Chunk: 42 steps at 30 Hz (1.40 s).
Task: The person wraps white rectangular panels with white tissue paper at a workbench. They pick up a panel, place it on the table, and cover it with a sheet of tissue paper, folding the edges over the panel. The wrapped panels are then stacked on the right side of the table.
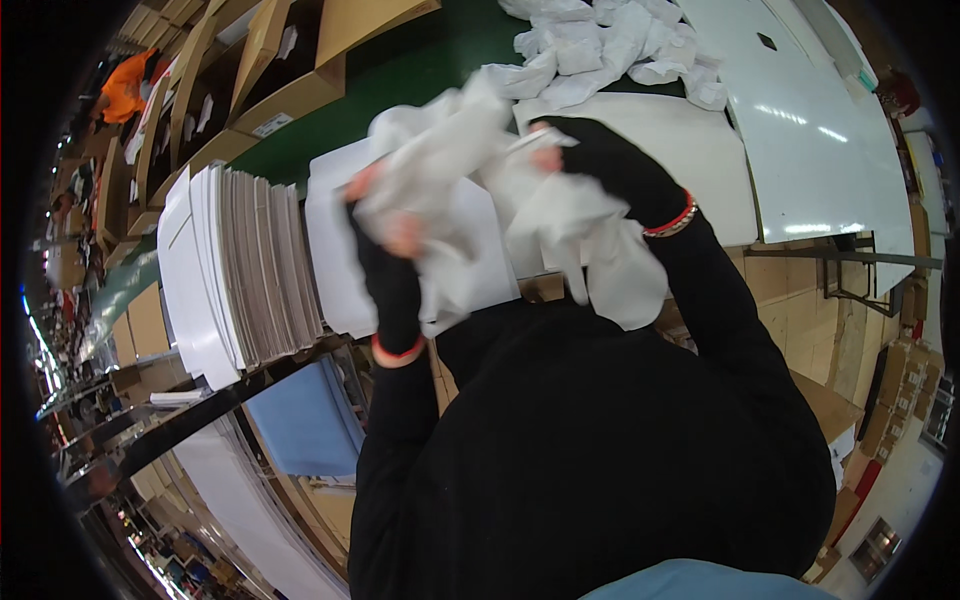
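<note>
Crumpled white tissue paper point(445, 150) spreads between my two hands, smeared by motion. My left hand point(385, 225), in a black fingerless glove with a red band at the wrist, grips the paper's left part. On the paper's right side my right hand point(590, 165), gloved alike, has its fingers closed on it; a beaded bracelet circles that wrist. Loose ends of paper hang below the right hand. Beneath the hands lie flat white sheets point(335, 225) on the left and a white board point(690, 160) on the right.
A stack of white cardboard sheets point(265, 260) stands left. Open brown boxes point(260, 75) line the far left over a green tabletop point(425, 60). More crumpled paper point(600, 45) is heaped at the back. A pale glossy panel point(800, 130) lies right; a blue folded sheet point(310, 415) sits below the table.
</note>
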Available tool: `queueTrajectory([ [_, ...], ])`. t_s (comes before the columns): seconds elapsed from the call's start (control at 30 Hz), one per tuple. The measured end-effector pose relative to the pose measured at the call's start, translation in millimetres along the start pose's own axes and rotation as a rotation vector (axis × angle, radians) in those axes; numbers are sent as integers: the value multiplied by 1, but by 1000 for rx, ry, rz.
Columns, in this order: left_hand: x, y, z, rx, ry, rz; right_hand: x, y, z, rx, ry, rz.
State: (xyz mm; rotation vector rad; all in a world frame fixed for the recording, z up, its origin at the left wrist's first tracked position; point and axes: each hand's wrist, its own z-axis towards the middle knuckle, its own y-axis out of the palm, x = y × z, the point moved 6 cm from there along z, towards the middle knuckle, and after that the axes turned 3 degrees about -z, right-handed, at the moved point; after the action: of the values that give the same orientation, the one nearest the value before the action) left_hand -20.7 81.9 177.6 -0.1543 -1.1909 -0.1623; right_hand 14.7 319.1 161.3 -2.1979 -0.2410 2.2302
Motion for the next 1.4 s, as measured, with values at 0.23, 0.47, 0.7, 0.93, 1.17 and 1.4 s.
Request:
queueTrajectory([
  [0.23,-28,-5,11,-26,39,70,-84,47,6,142,-449,-444],
  [0.47,-4,10,-9,-267,-42,-202,35,79,30,-63,-277,-184],
  [0.7,-27,-22,5,-383,-13,156,29,118,32,62,-210,-255],
  [0.93,-182,-100,-75,-227,-129,609,124,117,-15,-88,4,-502],
  [1.17,-188,-69,-53,-178,-82,667,149,118,0,-123,-199,-814],
  [1.4,-211,-89,-1,-244,-166,55,142,131,-5,-214,-368,-841],
])
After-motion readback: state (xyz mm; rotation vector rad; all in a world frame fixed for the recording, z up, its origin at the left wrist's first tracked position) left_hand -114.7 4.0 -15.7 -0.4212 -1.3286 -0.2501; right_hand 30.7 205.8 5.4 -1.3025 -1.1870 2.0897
